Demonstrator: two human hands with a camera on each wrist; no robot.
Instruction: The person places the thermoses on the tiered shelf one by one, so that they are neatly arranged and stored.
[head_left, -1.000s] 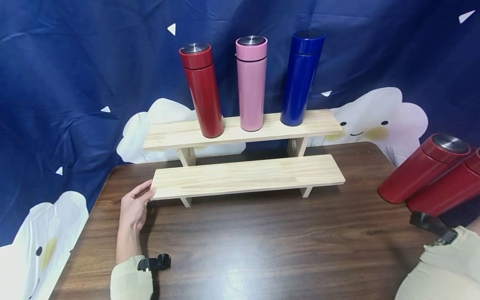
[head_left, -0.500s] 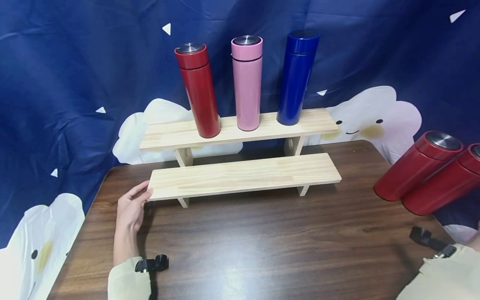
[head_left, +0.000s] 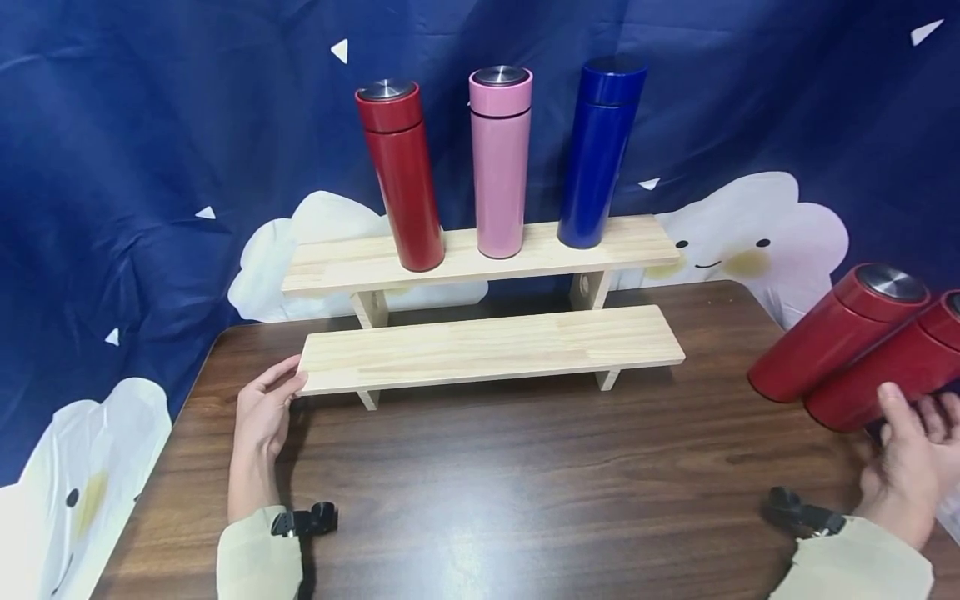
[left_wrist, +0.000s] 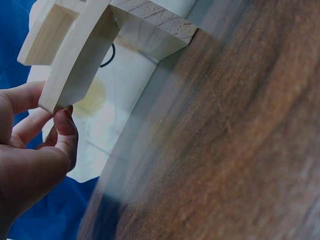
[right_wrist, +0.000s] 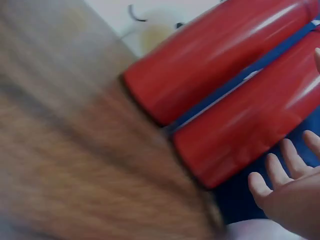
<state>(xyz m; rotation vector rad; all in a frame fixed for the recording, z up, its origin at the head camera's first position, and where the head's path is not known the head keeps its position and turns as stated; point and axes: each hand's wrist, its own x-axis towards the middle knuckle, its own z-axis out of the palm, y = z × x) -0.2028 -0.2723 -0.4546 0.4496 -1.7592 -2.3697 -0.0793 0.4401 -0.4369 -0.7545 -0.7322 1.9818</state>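
Observation:
At the left end of the lower board of a pale wooden two-tier shelf (head_left: 487,350), my left hand (head_left: 261,408) pinches the corner between thumb and fingers. The left wrist view shows the thumb against the board's end (left_wrist: 75,75). Two red thermos bottles stand at the table's right edge, a farther one (head_left: 836,333) and a nearer one (head_left: 885,367). Beside the nearer bottle, my right hand (head_left: 911,458) has its fingers spread. In the right wrist view, the fingers (right_wrist: 277,170) lie beside that bottle and hold nothing.
On the upper board stand a red thermos (head_left: 405,183), a pink thermos (head_left: 501,167) and a blue thermos (head_left: 603,158). A brown wooden table (head_left: 555,475) carries the shelf. Behind hangs a blue cloth (head_left: 150,125) with white clouds.
My right hand has come into view from the right edge and now lies beside the nearer red thermos. My left hand keeps its pinch on the board.

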